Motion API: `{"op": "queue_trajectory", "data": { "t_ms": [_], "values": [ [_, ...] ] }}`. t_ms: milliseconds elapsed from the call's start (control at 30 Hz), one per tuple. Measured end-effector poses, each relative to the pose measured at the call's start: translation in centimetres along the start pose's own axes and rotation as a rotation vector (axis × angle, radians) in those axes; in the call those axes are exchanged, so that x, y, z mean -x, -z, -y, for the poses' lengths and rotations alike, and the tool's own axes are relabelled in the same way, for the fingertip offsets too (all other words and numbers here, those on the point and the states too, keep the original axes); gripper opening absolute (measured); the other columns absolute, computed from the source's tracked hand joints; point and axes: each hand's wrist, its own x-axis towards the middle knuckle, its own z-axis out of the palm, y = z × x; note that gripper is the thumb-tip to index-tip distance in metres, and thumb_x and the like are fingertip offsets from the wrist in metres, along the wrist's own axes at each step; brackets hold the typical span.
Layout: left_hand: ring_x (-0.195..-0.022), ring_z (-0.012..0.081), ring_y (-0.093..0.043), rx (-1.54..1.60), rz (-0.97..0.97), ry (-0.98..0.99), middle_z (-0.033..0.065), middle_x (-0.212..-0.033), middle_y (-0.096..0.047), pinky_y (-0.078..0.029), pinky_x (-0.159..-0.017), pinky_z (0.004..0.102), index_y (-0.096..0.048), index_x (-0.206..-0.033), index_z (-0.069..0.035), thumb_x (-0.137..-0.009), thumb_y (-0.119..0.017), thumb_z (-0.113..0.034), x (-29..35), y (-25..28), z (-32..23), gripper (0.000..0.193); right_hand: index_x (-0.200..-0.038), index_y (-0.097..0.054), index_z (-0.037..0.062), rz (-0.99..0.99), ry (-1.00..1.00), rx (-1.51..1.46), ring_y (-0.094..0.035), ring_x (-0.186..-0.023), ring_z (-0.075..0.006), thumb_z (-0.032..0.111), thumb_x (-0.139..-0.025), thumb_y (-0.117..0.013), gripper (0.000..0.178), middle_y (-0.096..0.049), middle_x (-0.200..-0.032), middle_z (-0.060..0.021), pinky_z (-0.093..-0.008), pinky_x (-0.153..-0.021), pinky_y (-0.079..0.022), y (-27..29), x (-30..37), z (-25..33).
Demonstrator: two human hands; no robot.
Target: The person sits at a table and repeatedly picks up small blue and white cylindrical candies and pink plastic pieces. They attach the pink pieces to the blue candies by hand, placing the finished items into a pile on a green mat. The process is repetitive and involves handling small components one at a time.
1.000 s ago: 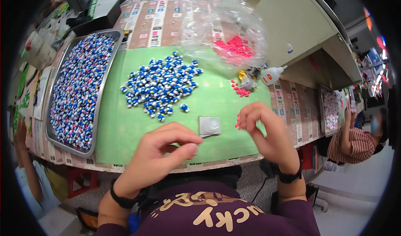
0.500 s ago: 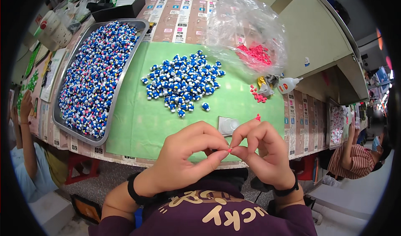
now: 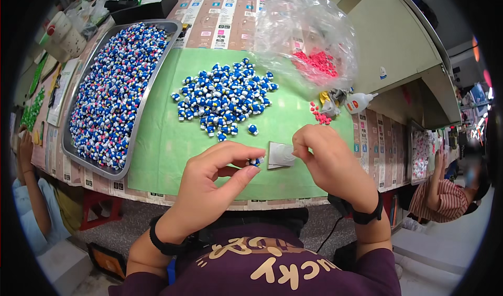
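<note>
Between the thumb and fingers of my left hand is a small blue-and-white figurine. To the right, my right hand is closed with its fingertips at the right edge of a small white card; anything they pinch is too small or hidden to see. The card carries a clear, glossy round patch. Beyond my hands lies a loose pile of blue-and-white figurines, with one figurine set apart at its near side. Small red pieces lie scattered past my right hand.
A metal tray full of similar figurines stands at left. A clear plastic bag with red pieces is at the far right, near a white squeeze bottle and a cabinet. Other people sit at both sides.
My hands have come apart: the left moved left and now shows a figurine, while the right moved up and right, beside the card. The view has shifted slightly.
</note>
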Motion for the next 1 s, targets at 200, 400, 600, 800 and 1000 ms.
{"op": "queue_trajectory", "data": {
  "t_ms": [200,400,600,800,1000],
  "values": [
    [-0.096,0.0140,-0.064,0.018,0.000,0.006,0.0096,-0.109,-0.065,-0.056,-0.083,0.0269,-0.068,-0.110,0.002,-0.089,-0.064,0.003,0.3,1.1,0.6,0.022,-0.086,-0.048,0.0071,0.031,-0.004,0.120,-0.055,-0.077,-0.0268,-0.007,-0.076,-0.050,0.018,-0.053,-0.078,-0.0068,-0.0365,-0.075,-0.038,-0.5,-0.8,-0.3],
    [-0.097,0.0142,-0.064,0.099,-0.007,0.016,0.0092,-0.109,-0.065,-0.056,-0.084,0.0271,-0.068,-0.110,0.001,-0.088,-0.066,0.001,0.2,1.6,1.1,0.021,-0.085,-0.047,0.0058,0.095,-0.024,0.118,-0.055,-0.075,-0.0284,-0.008,-0.075,-0.050,0.018,-0.053,-0.076,-0.0072,-0.0380,-0.073,-0.039,0.0,-1.5,-0.1],
    [-0.098,0.0141,-0.065,0.225,0.008,0.121,0.0073,-0.108,-0.065,-0.054,-0.087,0.0272,-0.065,-0.111,0.002,-0.089,-0.067,0.000,0.4,1.7,0.8,0.023,-0.085,-0.047,0.0035,0.151,-0.146,-0.070,-0.058,-0.073,-0.0286,-0.011,-0.077,-0.055,0.018,-0.057,-0.078,-0.0092,-0.0379,-0.067,-0.045,0.9,-1.8,-0.3],
    [-0.098,0.0159,-0.065,0.363,-0.002,0.081,0.0110,-0.107,-0.065,-0.055,-0.086,0.0276,-0.063,-0.108,0.004,-0.086,-0.067,0.006,0.0,0.7,0.6,0.022,-0.082,-0.040,0.0081,-0.051,-0.240,-0.555,-0.055,-0.085,-0.0128,-0.012,-0.084,-0.061,0.030,-0.060,-0.091,-0.0067,-0.0269,-0.079,-0.044,1.8,-1.7,3.1],
    [-0.096,0.0174,-0.065,0.348,-0.035,-0.012,0.0133,-0.105,-0.065,-0.056,-0.083,0.0286,-0.062,-0.104,0.002,-0.083,-0.069,0.011,-0.2,-0.5,-0.1,0.024,-0.084,-0.042,0.0101,-0.191,-0.050,-0.441,-0.058,-0.081,-0.0176,-0.008,-0.083,-0.068,0.032,-0.062,-0.093,-0.0090,-0.0312,-0.078,-0.044,0.2,-1.0,5.3]
  ]
}}
